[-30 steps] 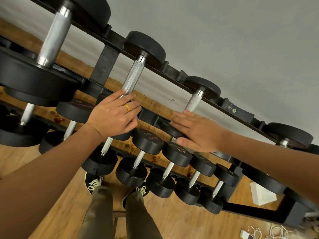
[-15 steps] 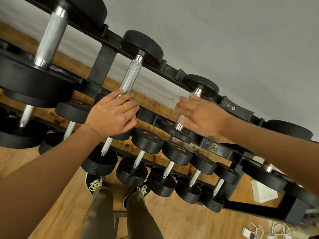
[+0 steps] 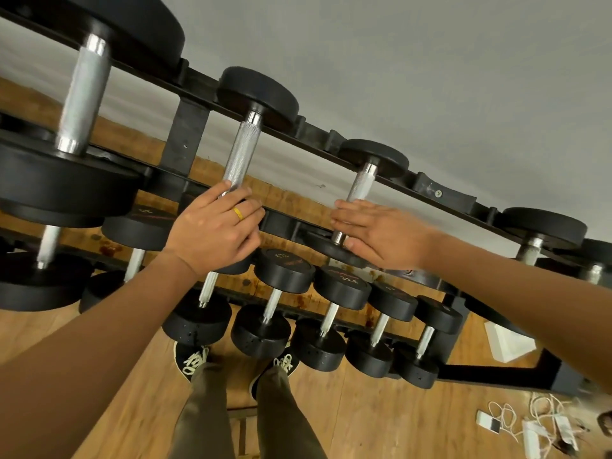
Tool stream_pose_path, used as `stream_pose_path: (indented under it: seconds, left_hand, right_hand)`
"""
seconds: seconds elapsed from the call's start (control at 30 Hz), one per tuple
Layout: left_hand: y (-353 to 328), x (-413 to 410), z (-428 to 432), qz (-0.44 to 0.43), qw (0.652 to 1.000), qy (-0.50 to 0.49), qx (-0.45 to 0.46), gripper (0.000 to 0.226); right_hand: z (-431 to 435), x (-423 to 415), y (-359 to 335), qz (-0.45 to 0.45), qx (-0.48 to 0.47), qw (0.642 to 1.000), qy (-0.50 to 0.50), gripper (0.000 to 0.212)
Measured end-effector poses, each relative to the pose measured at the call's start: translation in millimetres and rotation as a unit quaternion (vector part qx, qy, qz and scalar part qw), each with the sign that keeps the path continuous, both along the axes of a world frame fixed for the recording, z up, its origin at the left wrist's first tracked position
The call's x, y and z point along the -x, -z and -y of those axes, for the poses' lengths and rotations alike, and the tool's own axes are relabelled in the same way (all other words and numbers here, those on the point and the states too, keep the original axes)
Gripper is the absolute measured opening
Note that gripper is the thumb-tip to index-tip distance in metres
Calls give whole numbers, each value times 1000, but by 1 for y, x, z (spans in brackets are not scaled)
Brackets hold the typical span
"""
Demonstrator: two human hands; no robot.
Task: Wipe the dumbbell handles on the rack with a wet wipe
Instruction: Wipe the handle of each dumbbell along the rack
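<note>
OK, we see the left hand [image 3: 215, 230] at the top tier of the rack [image 3: 188, 134]. Its fingers are curled over the lower end of the middle handle [image 3: 240, 154], the knurled one. The thumb is hidden, and there is a gold ring [image 3: 237, 214] on one finger. The right hand [image 3: 381, 236] lies flat on the lower part of the small handle [image 3: 361, 185], the next one to the right. Its fingers are straight and together, with the thumb beside the chrome collar by the front weight. We cannot tell if a wipe sits under either palm. Both dumbbells sit across the rack's two rails. A row of smaller dumbbells [image 3: 341, 286] fills the lower tier. On the wooden floor [image 3: 381, 419] are the person's shoes [image 3: 192, 357] just below the rack and white cables [image 3: 543, 422] at bottom right.
</note>
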State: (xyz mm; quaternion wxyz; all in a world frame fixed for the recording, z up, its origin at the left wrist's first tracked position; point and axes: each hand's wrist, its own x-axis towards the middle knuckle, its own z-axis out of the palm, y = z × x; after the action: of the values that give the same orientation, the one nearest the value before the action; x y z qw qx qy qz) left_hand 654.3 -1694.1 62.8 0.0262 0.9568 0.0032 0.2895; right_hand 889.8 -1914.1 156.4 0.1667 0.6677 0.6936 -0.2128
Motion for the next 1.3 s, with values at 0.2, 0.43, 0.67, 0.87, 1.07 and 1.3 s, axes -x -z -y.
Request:
stream_pose_path:
  seconds: [0.2,0.43,0.67,0.87,1.07,1.3]
  left_hand:
    - [-4,1,-1,-32,999,8,13,29]
    - [-19,6,5,-119,991,-26,50,32]
    - [-43,-26,53,-180,970,-81,139,39]
    - [-73,-92,168,-180,981,0,70,31]
    - [-79,-176,241,-275,961,8,11,42]
    - [-70,-279,253,-349,929,61,-103,58]
  right_hand:
    - [10,-2,12,20,-114,993,13,72]
    - [19,25,30,-105,-354,898,239,39]
    - [65,13,23,-234,-422,748,455,34]
    - [156,-32,14,-306,-423,661,539,33]
    - [243,-82,-2,-326,-434,630,555,35]
    - [308,-112,8,-252,-511,572,591,32]
